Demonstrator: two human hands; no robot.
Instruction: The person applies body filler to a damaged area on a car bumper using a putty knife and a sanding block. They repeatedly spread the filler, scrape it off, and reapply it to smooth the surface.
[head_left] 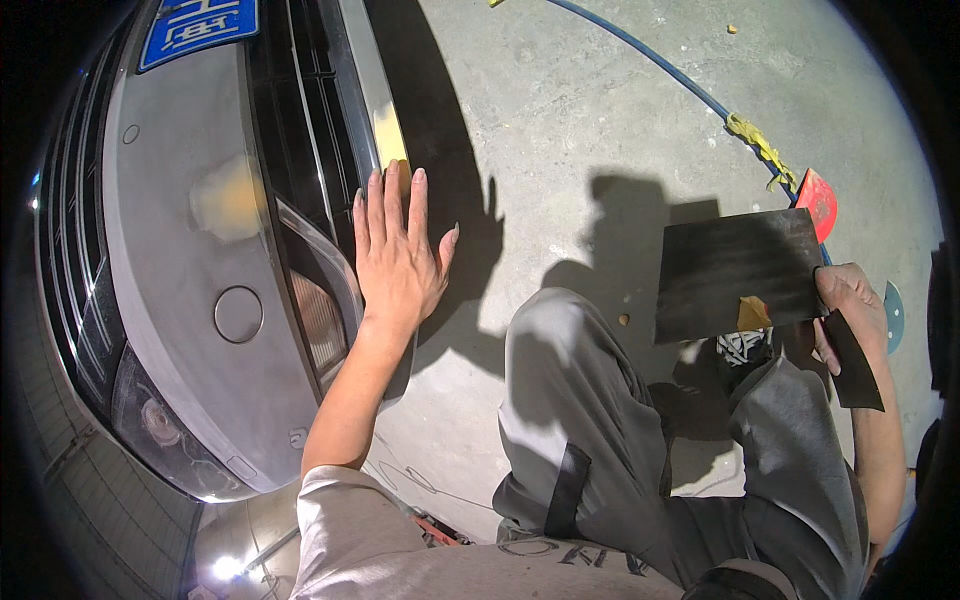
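Fingers together and stretched out, my left hand (392, 265) lies flat against the lower edge of a grey car bumper (180, 280). Its fingertips reach a yellow filler patch (388, 138) on that edge. Another yellow filler patch (230, 198) shows on the bumper face. My right hand (852, 295) grips a dark rectangular sheet (735, 265) by its right side, above my shoe. A small yellow-brown patch (754, 313) shows near the sheet's lower edge. From the same hand hangs a dark curved strip (853, 368); whether it joins the sheet, I cannot tell.
A blue hose (665, 68) with a yellow wrapping (760, 148) curves over the concrete floor (540, 120). Beside it lies a red disc (817, 205), partly hidden by the sheet. A teal disc (893, 318) with holes is farther right. A bright lamp (228, 568) shines at lower left.
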